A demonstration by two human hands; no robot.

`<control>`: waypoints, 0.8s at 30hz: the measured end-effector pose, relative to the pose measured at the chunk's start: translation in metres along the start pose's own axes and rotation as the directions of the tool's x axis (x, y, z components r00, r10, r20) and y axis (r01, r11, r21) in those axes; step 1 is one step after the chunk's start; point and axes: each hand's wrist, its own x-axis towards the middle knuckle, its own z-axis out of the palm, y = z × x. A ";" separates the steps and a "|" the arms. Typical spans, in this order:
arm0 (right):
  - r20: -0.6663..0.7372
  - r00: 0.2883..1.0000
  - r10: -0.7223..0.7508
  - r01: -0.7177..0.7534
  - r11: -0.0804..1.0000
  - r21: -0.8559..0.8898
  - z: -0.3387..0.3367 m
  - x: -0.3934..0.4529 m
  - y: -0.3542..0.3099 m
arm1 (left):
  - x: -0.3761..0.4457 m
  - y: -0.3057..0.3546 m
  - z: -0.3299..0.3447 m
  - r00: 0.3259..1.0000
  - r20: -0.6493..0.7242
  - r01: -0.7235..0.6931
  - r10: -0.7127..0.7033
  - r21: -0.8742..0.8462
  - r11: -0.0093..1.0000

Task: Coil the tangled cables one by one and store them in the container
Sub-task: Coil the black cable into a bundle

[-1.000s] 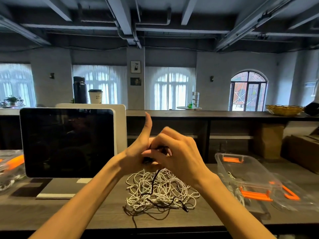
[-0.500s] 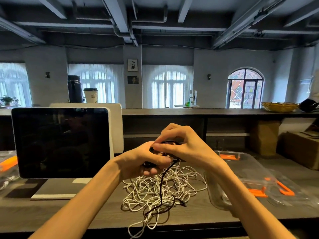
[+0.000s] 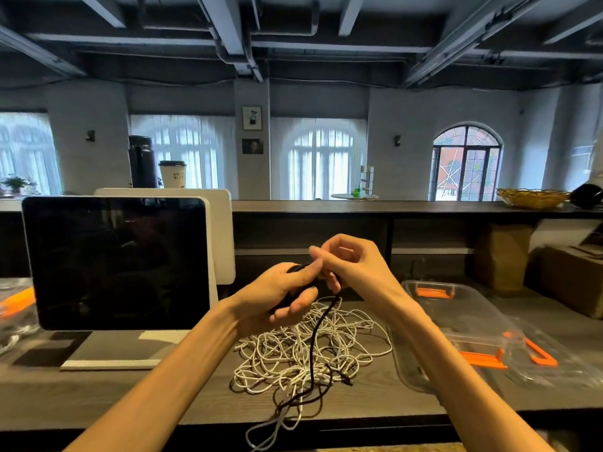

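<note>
Nearest us at 6 o'clock: loose ends of white cable hang over the front edge of the dark wooden counter (image 3: pixel 114 393). Just beyond, the tangled pile of white cables (image 3: pixel 293 350) lies on the counter, center frame. A black cable (image 3: pixel 314 340) runs up out of the pile to our hands; its plug end lies on the pile's 4 o'clock side.

Our left hand (image 3: pixel 277 296) is above the pile, fingers curled round a small coil of the black cable, thumb on top. Our right hand (image 3: pixel 354 265) is at 1 o'clock of the left one, touching it; index finger and thumb pinch the black cable at the coil, other fingers curled. Both forearms enter from the bottom edge.

At 3 o'clock of the pile: clear plastic container (image 3: pixel 456 324) with orange latches, partly behind our right forearm. We can't tell what's inside. Its clear lid (image 3: pixel 551 357), also with orange clips, lies just beside it further right.

At 9 o'clock of the hands: dark-screened tablet (image 3: pixel 117 262) on a white stand, a second white panel behind it. Far left edge: another clear container (image 3: pixel 13 305) with orange trim, cut off.

Further back, on a raised ledge: black flask (image 3: pixel 142 162) and paper cup (image 3: pixel 173 175) at 11 o'clock, woven yellow basket (image 3: pixel 532 198) at 2 o'clock. Cardboard boxes (image 3: pixel 571 278) under the ledge, right. Arched windows along the far wall.
</note>
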 end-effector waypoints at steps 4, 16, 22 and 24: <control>-0.030 0.998 0.060 -0.060 0.998 0.013 0.009 0.002 0.010 | 0.006 -0.010 -0.006 0.982 -0.167 -0.121 0.084 -0.224 0.967; 0.493 0.773 0.398 0.106 0.686 -0.720 0.047 -0.030 0.098 | 0.012 -0.009 -0.033 0.881 -0.456 -0.285 0.123 -0.306 0.908; 0.483 0.792 0.373 0.201 0.588 -0.784 0.071 -0.021 0.141 | 0.012 -0.008 -0.038 0.891 -0.435 -0.269 0.132 -0.271 0.924; 0.405 0.858 0.315 0.121 0.643 -0.756 0.074 -0.013 0.148 | 0.013 -0.010 -0.041 0.888 -0.441 -0.256 0.132 -0.235 0.938</control>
